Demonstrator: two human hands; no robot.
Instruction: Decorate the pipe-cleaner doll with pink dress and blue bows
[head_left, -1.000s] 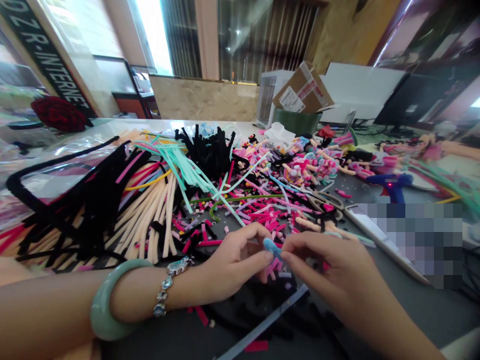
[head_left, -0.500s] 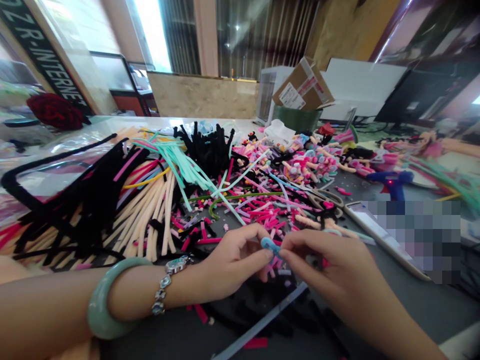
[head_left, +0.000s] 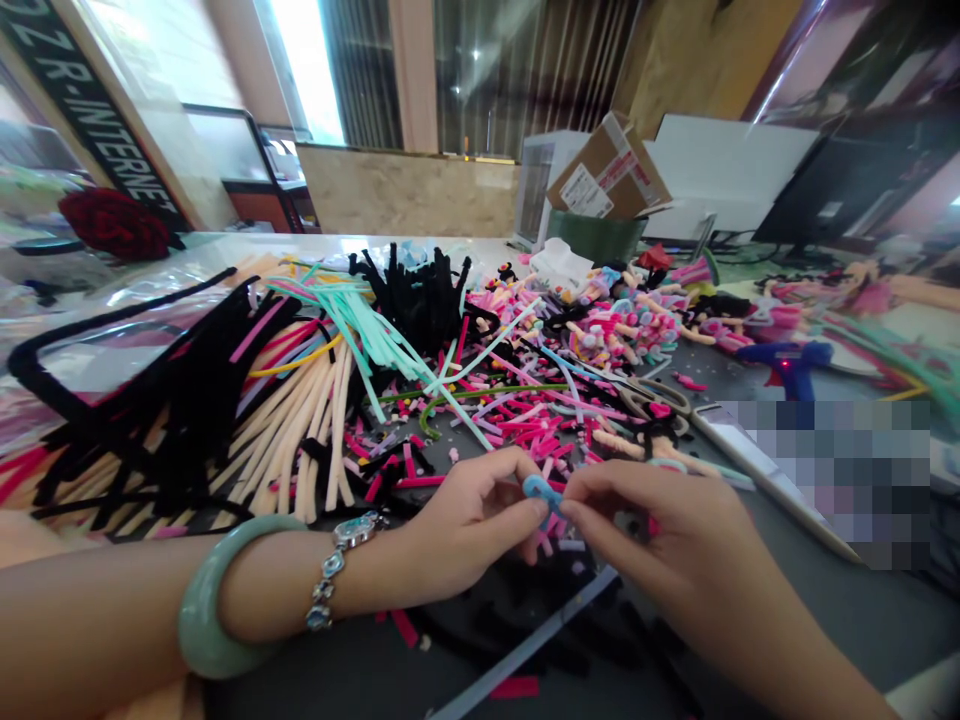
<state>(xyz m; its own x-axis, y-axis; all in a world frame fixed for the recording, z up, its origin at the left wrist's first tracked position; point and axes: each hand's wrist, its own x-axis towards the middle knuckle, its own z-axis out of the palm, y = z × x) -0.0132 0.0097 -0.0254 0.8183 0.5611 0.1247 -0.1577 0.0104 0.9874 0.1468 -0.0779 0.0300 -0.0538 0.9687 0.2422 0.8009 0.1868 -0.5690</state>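
A small looped blue fuzzy piece [head_left: 541,489] is pinched between both hands near the middle of the view. My left hand [head_left: 480,510] has its thumb and forefinger closed on the piece's left side. From the right, my right hand [head_left: 660,520] pinches the other end between thumb and forefinger. Below the hands a pale blue-grey strip [head_left: 525,655] lies slantwise on the dark table [head_left: 787,640]. Pink cut bits [head_left: 525,430] are scattered just behind the fingers.
Peach stems [head_left: 296,430], black stems [head_left: 172,390] and mint stems [head_left: 375,325] lie to the left. Scissors [head_left: 664,396], a blue glue gun [head_left: 791,362] and a phone-like device [head_left: 750,465] are at the right. Small dolls [head_left: 615,325] are heaped behind, before a green bin [head_left: 596,238] holding a cardboard box [head_left: 611,170].
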